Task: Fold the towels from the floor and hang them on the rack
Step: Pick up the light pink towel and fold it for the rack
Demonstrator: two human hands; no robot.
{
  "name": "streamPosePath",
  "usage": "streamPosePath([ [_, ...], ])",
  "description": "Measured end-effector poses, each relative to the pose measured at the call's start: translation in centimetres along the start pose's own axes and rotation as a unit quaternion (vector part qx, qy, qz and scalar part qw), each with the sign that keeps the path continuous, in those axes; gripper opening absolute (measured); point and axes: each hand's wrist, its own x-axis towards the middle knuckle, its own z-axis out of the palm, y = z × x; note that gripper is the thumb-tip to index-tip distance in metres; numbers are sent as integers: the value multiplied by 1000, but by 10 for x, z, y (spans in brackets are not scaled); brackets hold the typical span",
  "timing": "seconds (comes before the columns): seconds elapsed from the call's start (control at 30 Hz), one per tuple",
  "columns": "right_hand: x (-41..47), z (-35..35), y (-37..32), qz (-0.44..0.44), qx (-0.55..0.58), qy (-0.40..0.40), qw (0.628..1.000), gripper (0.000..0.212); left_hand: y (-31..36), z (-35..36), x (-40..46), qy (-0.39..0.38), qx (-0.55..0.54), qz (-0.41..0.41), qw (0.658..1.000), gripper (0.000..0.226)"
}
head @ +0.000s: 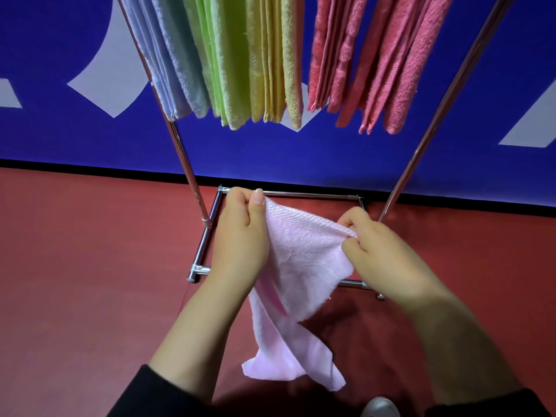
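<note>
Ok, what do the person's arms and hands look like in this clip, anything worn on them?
Both hands, left and right, are bare: no gloves, rings or watch show. The forearms are uncovered down to dark, black-looking long sleeves pushed back toward the elbows, left sleeve and right sleeve. One short, unpainted thumbnail shows on the left hand.

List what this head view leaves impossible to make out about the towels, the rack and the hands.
- Rack top bar: cut off by the upper edge, so how the hung towels drape over it is unseen.
- Pink towel: its held corners are hidden under the left hand and right hand.
- Towels left on the floor: none in view.
- Grey shape at the bottom edge: cut off, unidentifiable.
</note>
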Motion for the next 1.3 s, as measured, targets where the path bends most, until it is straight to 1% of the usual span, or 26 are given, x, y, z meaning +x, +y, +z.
streamPosePath([
  [0.1, -5, -7, -2, 10, -23, -6, 1000, 15, 2, 1, -2, -14, 19, 7, 1000, 26],
  [0.2, -9, -11, -3, 18, -59, -7, 998, 14, 5, 2, -4, -44, 21, 13, 999, 26],
  [0.3, -12, -17, -2, 28, -46, 27, 998, 10, 9, -1, -5, -58, 24, 28, 998, 23],
  [0.43, -20, -33, -5, 6, 26, 125, 992, 14, 21, -15, -8, -38, 15, 45, 998, 20],
  [0.53, -36, -45, -18, -14, 61, 186, 981, 11, 37, -32, -18, -8, 11, 72, 997, 19],
  [0.63, -58, -66, -37, -31, 72, 229, 970, 8, 62, -55, -27, 17, 19, 96, 995, 18],
  [0.8, -100, -118, -85, -59, 74, 294, 951, 6, 124, -96, -48, 48, 8, 122, 991, 19],
  [1.0, -155, -161, -133, -99, 101, 349, 926, 5, 181, -139, -78, 74, -20, 165, 983, 21],
  [1.17, -191, -172, -151, -122, 133, 377, 908, 6, 200, -164, -101, 85, -47, 183, 978, 20],
  [1.3, -200, -171, -157, -133, 154, 384, 900, 7, 204, -169, -110, 95, -55, 193, 975, 19],
])
